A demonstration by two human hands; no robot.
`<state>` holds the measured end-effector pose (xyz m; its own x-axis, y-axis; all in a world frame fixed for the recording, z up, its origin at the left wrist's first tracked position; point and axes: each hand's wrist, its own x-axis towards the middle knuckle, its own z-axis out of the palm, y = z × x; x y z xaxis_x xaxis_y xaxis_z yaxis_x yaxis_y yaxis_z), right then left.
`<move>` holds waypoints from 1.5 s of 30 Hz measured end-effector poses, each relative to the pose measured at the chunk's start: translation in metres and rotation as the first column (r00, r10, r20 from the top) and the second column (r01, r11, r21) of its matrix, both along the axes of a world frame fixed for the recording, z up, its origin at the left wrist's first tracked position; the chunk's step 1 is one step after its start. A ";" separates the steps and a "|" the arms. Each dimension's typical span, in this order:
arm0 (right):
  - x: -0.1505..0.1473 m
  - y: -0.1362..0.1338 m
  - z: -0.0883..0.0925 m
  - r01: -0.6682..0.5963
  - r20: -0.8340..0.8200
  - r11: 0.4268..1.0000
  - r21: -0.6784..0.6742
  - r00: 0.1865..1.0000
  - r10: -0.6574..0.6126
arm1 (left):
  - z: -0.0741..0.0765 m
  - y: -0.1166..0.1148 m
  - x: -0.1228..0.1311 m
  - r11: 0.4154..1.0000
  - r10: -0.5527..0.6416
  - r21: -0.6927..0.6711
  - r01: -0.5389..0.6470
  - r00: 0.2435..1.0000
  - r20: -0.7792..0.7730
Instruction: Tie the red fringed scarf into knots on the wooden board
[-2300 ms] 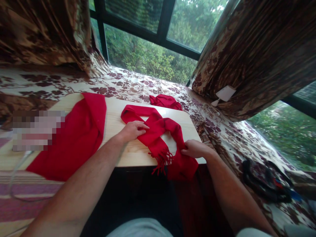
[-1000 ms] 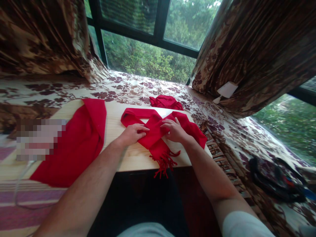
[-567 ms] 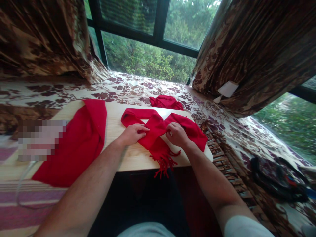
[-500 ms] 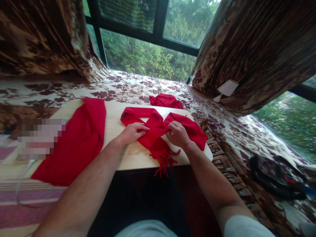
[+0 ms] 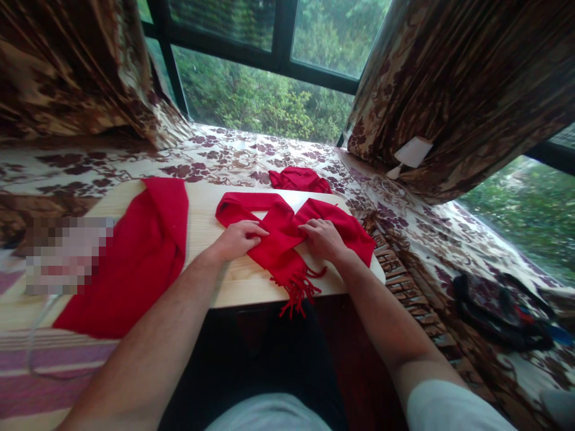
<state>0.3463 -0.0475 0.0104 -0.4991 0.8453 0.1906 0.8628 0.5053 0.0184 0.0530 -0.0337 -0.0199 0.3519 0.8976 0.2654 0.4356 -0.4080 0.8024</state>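
A red scarf (image 5: 279, 244) lies on a pale wooden table (image 5: 204, 203), one strip bent into a loop and crossed over itself. Its fringed end hangs past the table's near edge. My left hand (image 5: 241, 239) pinches the left edge of the crossing strip between thumb and fingers. On the other side, my right hand (image 5: 322, 238) has its bent fingers closed on the scarf where the strip meets a wider bunched part; the fingertips are partly hidden. A wider red cloth (image 5: 135, 263) lies folded on the table, left of my left forearm.
Another crumpled red cloth (image 5: 300, 179) lies beyond the table on a flower-patterned cover (image 5: 215, 152). A small white lamp (image 5: 414, 152) stands by the right curtain (image 5: 431, 78). A dark bag (image 5: 498, 311) lies at the right. A blurred-out object (image 5: 67, 254) with a cable sits at the left.
My right hand has shifted slightly inward and up over the scarf, and the strip's right corner is less stretched. My left hand keeps its pinch. The whole view has moved a little.
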 end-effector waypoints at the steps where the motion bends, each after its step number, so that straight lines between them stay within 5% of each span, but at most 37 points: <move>1: 0.002 0.002 0.001 -0.010 0.025 1.000 0.002 1.000 0.010 | 0.000 0.000 0.000 1.000 -0.003 0.001 0.003 1.000 -0.003; 7: 0.007 -0.001 0.007 -0.053 0.104 0.998 0.037 0.993 0.049 | 0.000 0.000 -0.001 1.000 -0.020 0.004 0.020 1.000 0.015; 15: 0.003 -0.017 0.007 0.080 0.014 0.996 0.027 0.997 -0.080 | 0.004 -0.001 -0.001 0.997 -0.066 -0.023 0.067 0.997 0.042; 20: -0.003 0.010 0.005 0.165 -0.116 0.985 0.047 0.981 -0.159 | 0.003 -0.004 0.003 0.998 -0.010 -0.056 0.012 0.999 0.033; 26: -0.003 0.053 0.004 0.112 -0.007 0.985 -0.127 0.993 -0.114 | -0.007 0.001 0.002 0.990 0.019 0.144 -0.011 0.998 -0.059; 31: 0.000 0.064 0.012 0.333 0.050 0.908 -0.255 0.942 -0.331 | -0.009 0.005 0.002 0.978 0.067 0.202 -0.048 0.994 -0.090; 34: -0.002 0.061 0.021 0.590 0.156 0.766 -0.256 0.807 -0.569 | -0.008 0.005 0.003 0.974 0.117 0.209 -0.089 0.985 -0.125; 36: -0.006 0.055 0.026 0.649 0.189 0.720 -0.244 0.760 -0.622 | -0.007 0.005 0.003 0.973 0.128 0.212 -0.096 0.981 -0.143; 41: -0.027 0.030 0.022 0.409 0.003 0.900 -0.153 0.910 -0.414 | -0.006 0.003 0.003 0.970 0.127 0.226 -0.089 0.979 -0.159; 45: -0.044 0.012 0.000 0.291 -0.033 0.926 -0.240 0.951 -0.307 | -0.008 0.002 0.003 0.970 0.130 0.226 -0.094 0.980 -0.151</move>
<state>0.3018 -0.0354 0.0103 -0.2092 0.9779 -0.0015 0.9694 0.2071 -0.1314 0.0564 -0.0314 -0.0275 0.3072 0.8611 0.4051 0.6065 -0.5052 0.6139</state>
